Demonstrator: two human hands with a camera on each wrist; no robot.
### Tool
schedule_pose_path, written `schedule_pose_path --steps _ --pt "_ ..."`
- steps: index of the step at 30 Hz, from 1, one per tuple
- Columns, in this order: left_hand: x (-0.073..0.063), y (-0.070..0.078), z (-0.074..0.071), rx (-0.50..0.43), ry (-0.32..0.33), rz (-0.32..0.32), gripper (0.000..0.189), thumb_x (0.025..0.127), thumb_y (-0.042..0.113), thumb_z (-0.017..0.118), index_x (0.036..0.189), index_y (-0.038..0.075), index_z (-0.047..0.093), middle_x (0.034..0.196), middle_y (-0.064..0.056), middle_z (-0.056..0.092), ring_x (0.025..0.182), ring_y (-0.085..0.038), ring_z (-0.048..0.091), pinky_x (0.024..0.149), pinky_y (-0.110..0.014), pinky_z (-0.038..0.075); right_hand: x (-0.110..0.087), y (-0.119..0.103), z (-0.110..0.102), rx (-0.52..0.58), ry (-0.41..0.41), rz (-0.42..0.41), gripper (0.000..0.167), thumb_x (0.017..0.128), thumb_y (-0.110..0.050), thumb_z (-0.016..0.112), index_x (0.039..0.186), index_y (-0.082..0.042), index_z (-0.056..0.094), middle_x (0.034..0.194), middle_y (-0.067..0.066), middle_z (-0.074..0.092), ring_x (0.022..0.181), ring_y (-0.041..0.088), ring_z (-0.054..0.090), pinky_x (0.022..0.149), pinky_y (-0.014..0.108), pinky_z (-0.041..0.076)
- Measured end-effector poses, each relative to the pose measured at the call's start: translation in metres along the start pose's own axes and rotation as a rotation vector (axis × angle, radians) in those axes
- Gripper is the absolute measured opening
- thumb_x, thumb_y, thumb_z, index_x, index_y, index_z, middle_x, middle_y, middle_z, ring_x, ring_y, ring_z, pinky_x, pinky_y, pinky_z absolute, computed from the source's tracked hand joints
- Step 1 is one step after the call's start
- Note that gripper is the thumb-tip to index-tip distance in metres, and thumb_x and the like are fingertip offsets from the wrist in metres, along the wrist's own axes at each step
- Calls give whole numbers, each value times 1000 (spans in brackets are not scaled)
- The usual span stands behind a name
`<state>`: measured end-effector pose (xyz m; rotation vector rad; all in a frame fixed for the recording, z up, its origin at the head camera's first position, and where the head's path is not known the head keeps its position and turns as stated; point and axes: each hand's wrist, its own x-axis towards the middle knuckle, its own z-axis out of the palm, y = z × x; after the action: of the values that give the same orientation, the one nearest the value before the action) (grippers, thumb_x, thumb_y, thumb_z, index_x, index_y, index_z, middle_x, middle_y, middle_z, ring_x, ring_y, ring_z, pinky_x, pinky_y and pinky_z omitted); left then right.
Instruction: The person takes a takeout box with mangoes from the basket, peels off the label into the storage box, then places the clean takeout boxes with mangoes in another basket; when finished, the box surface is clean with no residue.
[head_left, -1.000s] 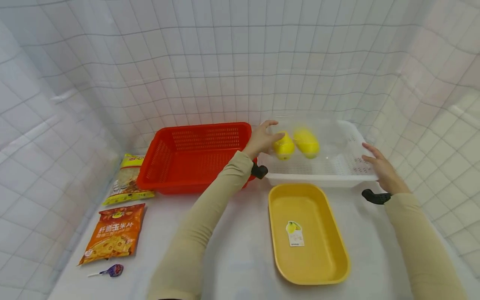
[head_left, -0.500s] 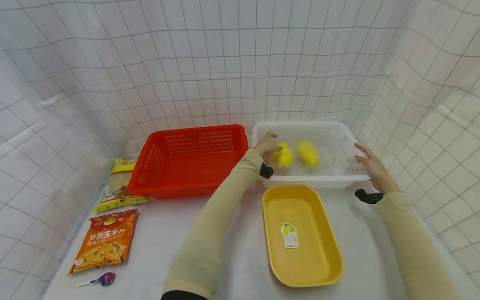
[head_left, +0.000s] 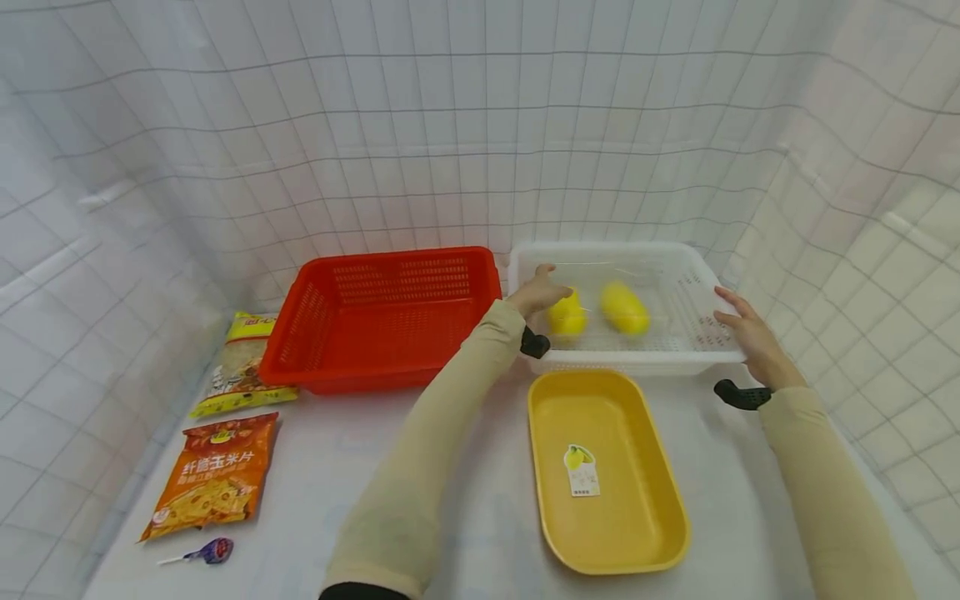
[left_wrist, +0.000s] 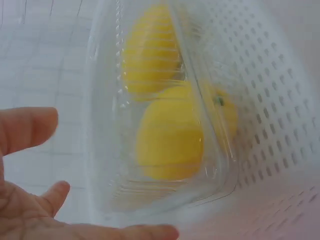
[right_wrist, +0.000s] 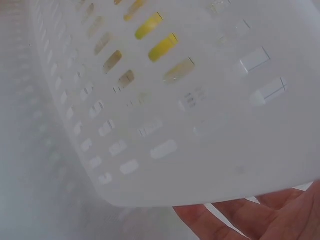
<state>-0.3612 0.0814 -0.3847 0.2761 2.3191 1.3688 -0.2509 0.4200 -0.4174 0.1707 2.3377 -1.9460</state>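
A clear plastic container (left_wrist: 170, 200) with yellow lemons (left_wrist: 170, 132) in it lies in the white perforated basket (head_left: 645, 362). My left hand (head_left: 538, 293) is over the basket's left end, beside the container. In the left wrist view its fingers are spread and extended, with space between them and the container wall. At the basket's right end, my right hand (head_left: 756, 342) touches the rim with extended fingers. The right wrist view shows those fingers (right_wrist: 240, 215) partly hidden behind the rim, and yellow showing through the slots.
Left of the white basket stands a red basket (head_left: 390, 379). A yellow tray (head_left: 637, 517) with a lemon sticker (head_left: 582, 472) lies in front. At far left are a yellow snack bag (head_left: 238, 367), an orange snack bag (head_left: 213, 475) and a lollipop (head_left: 213, 550).
The container of lemons has come down into the white basket. My left hand went down with it and its fingers are now off it. My right hand has stayed at the rim.
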Motion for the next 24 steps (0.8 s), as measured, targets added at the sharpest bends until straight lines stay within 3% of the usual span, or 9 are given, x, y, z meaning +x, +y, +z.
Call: schedule_pose_path --steps 2,5,8,11,16,19,22,24 --pt "-31 12 -3 -25 -4 44 68 96 27 56 151 18 17 152 -14 20 135 -28 26 106 -45 29 1 0 0 -7 -10 -5 60 101 -35 44 153 -31 14 139 8 27 96 8 50 67 25 50" --pt "-67 14 -8 -10 -28 175 62 97 30 54 149 17 24 154 -11 19 137 -27 24 107 -46 27 2 1 -1 -3 -18 -8 60 101 -35 44 153 -32 14 141 10 24 95 7 49 67 25 50" --pt "-101 6 -15 -11 -59 312 51 98 30 52 144 12 38 149 -7 34 132 -25 35 105 -41 33 2 1 -2 6 -18 -13 60 101 -35 44 153 -32 15 139 9 24 91 5 50 65 25 50" --pt "-132 -8 -21 -14 -81 414 40 99 26 52 135 10 51 132 -5 53 118 -24 52 97 -34 42 0 1 -6 6 -11 -17 60 101 -33 45 153 -32 15 138 8 26 91 5 49 64 24 50" --pt "-186 -36 -26 7 -115 474 32 97 21 56 128 9 57 113 -2 63 98 -19 62 85 -30 50 -8 -1 -18 -130 44 -22 60 100 -37 44 152 -34 15 152 5 17 95 3 41 68 19 45" --pt "-214 -55 -28 73 -109 488 29 97 19 56 125 11 59 104 1 65 91 -15 63 79 -30 51 -13 -3 -27 -244 81 -13 59 100 -40 41 152 -33 14 154 13 14 99 10 41 69 22 45" --pt "-239 -77 -32 131 -91 467 25 97 22 57 120 15 62 97 7 66 85 -13 63 75 -30 52 -20 -8 -33 -396 116 -44 58 101 -42 34 153 -22 16 150 29 18 112 35 44 78 43 48" --pt "-257 -93 -36 155 -67 437 22 97 24 57 116 17 64 97 10 65 85 -11 63 76 -29 52 -25 -13 -31 -516 178 -127 56 102 -38 32 150 -10 25 143 38 23 118 51 38 84 59 41"
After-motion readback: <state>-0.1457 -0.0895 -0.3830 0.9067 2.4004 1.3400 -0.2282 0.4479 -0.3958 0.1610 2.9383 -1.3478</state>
